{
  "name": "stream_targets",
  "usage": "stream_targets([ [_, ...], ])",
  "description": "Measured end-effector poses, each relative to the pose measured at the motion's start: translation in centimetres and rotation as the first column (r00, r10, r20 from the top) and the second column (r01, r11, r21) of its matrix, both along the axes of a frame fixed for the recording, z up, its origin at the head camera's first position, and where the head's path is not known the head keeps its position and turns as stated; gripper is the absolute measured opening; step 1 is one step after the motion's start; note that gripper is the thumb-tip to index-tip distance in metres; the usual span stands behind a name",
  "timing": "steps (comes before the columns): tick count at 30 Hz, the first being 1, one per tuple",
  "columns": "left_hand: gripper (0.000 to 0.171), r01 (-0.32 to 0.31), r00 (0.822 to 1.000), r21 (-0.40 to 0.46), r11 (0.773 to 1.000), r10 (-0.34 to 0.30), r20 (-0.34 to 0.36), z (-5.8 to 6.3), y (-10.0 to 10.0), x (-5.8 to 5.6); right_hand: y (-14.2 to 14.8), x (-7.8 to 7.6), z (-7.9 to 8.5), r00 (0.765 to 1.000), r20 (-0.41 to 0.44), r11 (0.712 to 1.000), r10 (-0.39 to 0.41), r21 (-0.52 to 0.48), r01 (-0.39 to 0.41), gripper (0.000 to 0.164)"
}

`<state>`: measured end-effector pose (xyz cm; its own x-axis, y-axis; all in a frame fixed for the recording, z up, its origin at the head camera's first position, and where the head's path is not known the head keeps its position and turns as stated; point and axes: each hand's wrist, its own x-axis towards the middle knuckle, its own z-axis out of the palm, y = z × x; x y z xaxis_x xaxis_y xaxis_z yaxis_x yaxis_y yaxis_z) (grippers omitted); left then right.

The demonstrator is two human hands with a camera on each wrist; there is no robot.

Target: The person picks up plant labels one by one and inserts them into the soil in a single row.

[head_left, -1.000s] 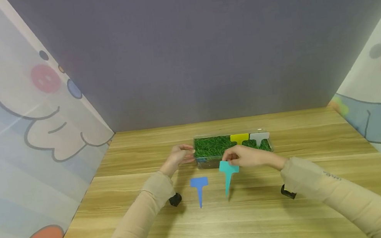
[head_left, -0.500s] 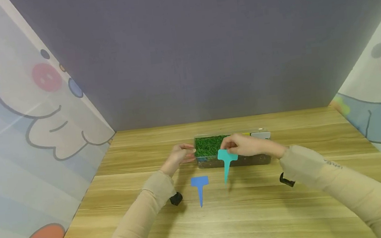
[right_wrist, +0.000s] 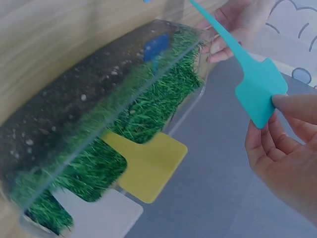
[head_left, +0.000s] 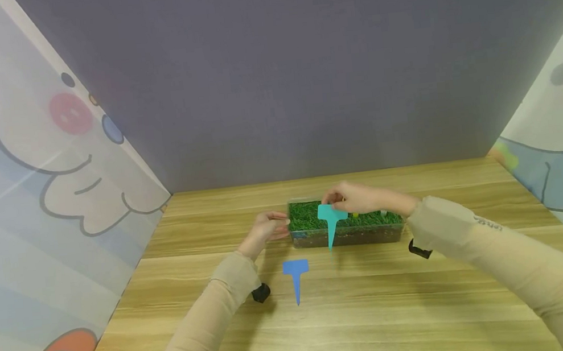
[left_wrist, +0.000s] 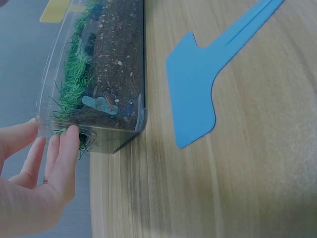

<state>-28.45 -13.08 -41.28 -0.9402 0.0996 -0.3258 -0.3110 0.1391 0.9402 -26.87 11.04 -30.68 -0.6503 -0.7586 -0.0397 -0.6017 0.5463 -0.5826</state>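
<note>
My right hand (head_left: pixel 353 197) pinches a teal T-shaped plant label (right_wrist: pixel 260 84) by its wide head, stem pointing down, above the grass of a clear planter box (head_left: pixel 347 236). Soil and green artificial grass (right_wrist: pixel 163 104) fill the box. At its left end my left hand (left_wrist: pixel 47 181) rests with fairly straight fingertips at the end wall and rim. A yellow label (right_wrist: pixel 153 166) and a white label (right_wrist: pixel 104 218) stand in the grass toward the right end; in the head view my right hand mostly hides them. A blue T-shaped label (head_left: pixel 295 267) lies on the table in front.
The wooden table (head_left: pixel 378 314) ends at a grey wall (head_left: pixel 302 82) behind the planter. Cartoon-printed panels (head_left: pixel 24 225) stand at both sides. Black pieces of the wrist cameras (head_left: pixel 260 293) show beneath the sleeves.
My right hand has lifted the teal label and carried it away from me, from in front of the planter to over its grass. The left hand has stayed at the planter's end.
</note>
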Motion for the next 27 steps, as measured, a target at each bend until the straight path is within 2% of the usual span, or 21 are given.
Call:
stream_targets([
  [7,0.029,-0.006,1.000,-0.002,1.000,0.006,0.005,0.1,0.0,0.1,-0.4,-0.5,1.3,0.999,-0.045,1.000,-0.010,0.018,0.011,0.023],
  [14,0.028,-0.003,1.000,0.004,1.000,0.003,0.006,0.2,0.0,0.1,-0.8,-1.2,1.8,0.989,-0.147,0.998,-0.015,0.055,0.023,0.021],
  [27,0.028,-0.017,1.000,0.003,1.000,0.017,0.015,0.2,0.0,0.1,-1.5,-2.3,2.1,0.977,-0.198,0.991,-0.077,0.089,0.096,0.025],
])
